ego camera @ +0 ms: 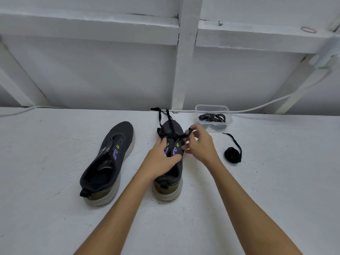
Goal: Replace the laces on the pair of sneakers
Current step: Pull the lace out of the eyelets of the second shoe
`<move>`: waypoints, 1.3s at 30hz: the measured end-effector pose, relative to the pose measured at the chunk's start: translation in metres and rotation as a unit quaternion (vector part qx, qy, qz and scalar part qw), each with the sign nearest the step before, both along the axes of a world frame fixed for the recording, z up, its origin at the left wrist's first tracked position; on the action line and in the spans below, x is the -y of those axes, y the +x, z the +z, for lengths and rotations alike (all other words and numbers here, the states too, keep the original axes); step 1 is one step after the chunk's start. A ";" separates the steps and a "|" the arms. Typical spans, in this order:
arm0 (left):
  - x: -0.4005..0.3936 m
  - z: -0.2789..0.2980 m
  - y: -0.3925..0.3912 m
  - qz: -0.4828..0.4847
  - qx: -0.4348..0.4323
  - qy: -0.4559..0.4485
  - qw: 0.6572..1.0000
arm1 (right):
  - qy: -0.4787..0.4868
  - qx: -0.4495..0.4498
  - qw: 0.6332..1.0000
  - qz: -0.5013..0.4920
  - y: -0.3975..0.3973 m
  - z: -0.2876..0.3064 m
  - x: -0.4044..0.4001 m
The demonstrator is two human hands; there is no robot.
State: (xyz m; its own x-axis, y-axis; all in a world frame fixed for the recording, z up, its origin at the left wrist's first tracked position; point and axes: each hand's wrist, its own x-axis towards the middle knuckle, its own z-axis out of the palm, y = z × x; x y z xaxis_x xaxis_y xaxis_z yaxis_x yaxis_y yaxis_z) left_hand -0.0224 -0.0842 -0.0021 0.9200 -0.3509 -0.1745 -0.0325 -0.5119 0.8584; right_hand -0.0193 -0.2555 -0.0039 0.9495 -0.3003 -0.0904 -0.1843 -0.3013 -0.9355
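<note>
Two dark grey sneakers with purple and green marks stand on a white surface. The left sneaker (108, 159) has no lace in it. My left hand (161, 155) grips the right sneaker (170, 179) over its tongue and eyelets. My right hand (199, 144) pinches a black lace (166, 119) at the shoe's right eyelets. Two ends of that lace trail forward past the toe. A coiled black lace (232, 153) lies to the right of my right hand.
A clear plastic box (213, 117) holding dark laces stands behind the right sneaker near the wall. A white cable (276, 102) runs along the wall base. White wooden framing rises at the back.
</note>
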 end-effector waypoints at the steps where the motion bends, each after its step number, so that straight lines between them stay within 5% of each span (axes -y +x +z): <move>1: 0.000 0.000 0.000 -0.001 -0.001 0.005 1.000 | 0.047 0.004 0.998 -0.036 -0.002 0.002 0.000; 5: 0.000 0.002 -0.001 0.000 -0.008 0.003 1.000 | 0.094 -0.032 0.993 -0.060 -0.004 -0.005 -0.004; 10: 0.001 0.003 -0.001 0.003 0.006 0.012 1.000 | 0.021 -0.036 0.998 0.056 -0.005 -0.009 0.002; 16: 0.000 0.004 -0.002 0.004 0.000 0.006 1.000 | -0.070 0.003 0.996 0.063 -0.001 -0.009 -0.004; 22: 0.000 0.003 -0.002 0.000 -0.006 0.004 1.000 | 0.121 0.009 0.986 -0.117 0.005 0.006 0.000; 28: -0.001 0.006 -0.002 0.001 -0.003 0.008 1.000 | 0.035 -0.067 0.997 0.020 -0.002 -0.009 -0.002; 34: 0.000 0.005 -0.002 0.005 -0.004 0.012 1.000 | -0.057 -0.010 0.997 0.048 -0.003 -0.006 -0.006; 39: 0.000 0.006 -0.002 0.001 -0.006 0.008 1.000 | -0.009 -0.026 1.000 0.004 0.005 0.013 0.001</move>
State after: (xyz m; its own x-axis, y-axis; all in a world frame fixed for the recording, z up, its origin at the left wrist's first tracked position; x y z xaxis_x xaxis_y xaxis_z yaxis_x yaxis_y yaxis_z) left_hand -0.0247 -0.0837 0.0041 0.9182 -0.3470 -0.1913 -0.0216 -0.5259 0.8502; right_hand -0.0139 -0.2566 0.0092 0.9464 -0.2940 -0.1337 -0.2291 -0.3194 -0.9195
